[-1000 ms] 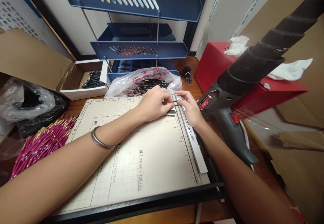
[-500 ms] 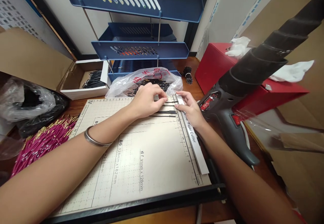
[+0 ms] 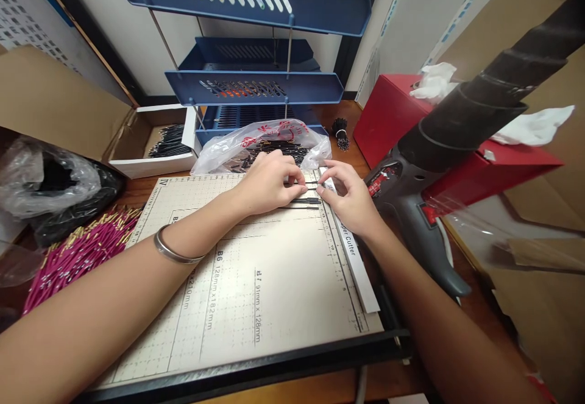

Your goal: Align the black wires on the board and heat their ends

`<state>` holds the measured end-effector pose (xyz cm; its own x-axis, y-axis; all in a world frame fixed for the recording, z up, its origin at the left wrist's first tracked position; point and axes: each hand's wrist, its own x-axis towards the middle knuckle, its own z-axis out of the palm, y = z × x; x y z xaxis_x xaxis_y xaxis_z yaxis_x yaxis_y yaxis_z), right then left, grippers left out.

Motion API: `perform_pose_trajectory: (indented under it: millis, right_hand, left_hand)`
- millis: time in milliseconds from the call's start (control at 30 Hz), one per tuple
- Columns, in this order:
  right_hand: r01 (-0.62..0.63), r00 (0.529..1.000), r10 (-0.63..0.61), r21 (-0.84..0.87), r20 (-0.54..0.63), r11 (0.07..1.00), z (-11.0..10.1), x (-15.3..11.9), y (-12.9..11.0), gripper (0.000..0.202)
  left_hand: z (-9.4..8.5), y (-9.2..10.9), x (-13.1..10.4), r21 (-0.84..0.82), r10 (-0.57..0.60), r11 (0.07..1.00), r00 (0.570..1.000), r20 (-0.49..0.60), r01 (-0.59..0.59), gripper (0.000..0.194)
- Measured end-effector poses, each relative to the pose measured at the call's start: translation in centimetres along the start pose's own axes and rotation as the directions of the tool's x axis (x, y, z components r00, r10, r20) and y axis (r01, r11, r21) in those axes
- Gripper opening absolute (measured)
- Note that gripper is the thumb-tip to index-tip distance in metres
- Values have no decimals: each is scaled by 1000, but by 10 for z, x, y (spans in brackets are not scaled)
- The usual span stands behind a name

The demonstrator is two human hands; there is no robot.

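The paper cutter [image 3: 292, 270] lies flat before me, its white guide bar [image 3: 354, 264] along the right side. Near its far edge, several thin black wires [image 3: 304, 208] lie across the board, their right ends by the guide bar. My left hand [image 3: 272, 184] is closed, thumb and fingertips pinching black wires against the board. At their right ends, my right hand [image 3: 350, 200] is also closed, with thumb and forefinger around the tips. The fingers partly hide the wires between my hands.
Behind the cutter lies a clear plastic bag [image 3: 223, 151] of black pieces, below a blue tiered rack [image 3: 256, 87]. Magenta wires [image 3: 82, 251] and a white box [image 3: 153, 166] are left. A heat gun [image 3: 425, 178] and red box [image 3: 388, 111] stand right.
My left hand has shifted slightly right and its fingertips now cover more of the wires. My right thumb and forefinger have come around the wire ends. The view has shifted a little.
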<state>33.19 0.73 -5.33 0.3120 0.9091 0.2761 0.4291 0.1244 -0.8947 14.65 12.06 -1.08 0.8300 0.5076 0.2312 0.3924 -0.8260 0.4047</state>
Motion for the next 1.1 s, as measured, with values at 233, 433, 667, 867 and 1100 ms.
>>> perform_pose_trajectory:
  millis: [233, 433, 667, 867, 1100]
  right_hand:
    - [-23, 999, 26, -137, 18, 990, -3, -2, -6, 6]
    - [-26, 1000, 26, -143, 1, 989, -2, -1, -3, 5]
    - [-17, 1000, 17, -102, 0, 995, -1, 0, -1, 5]
    - [4, 1000, -3, -67, 9, 998, -1, -2, 1, 8]
    - [-128, 986, 148, 224, -74, 966, 10, 15, 10, 26]
  left_hand:
    - [0, -1, 1, -6, 0, 1000, 1000, -5, 0, 12]
    - [0, -1, 1, -37, -10, 999, 1000, -1, 10, 13]
    - [4, -2, 1, -72, -87, 994, 989, -119, 78, 21]
    - [4, -1, 5, -78, -134, 989, 987, -90, 127, 15]
    - [4, 2, 7, -76, -135, 989, 989, -57, 130, 13]
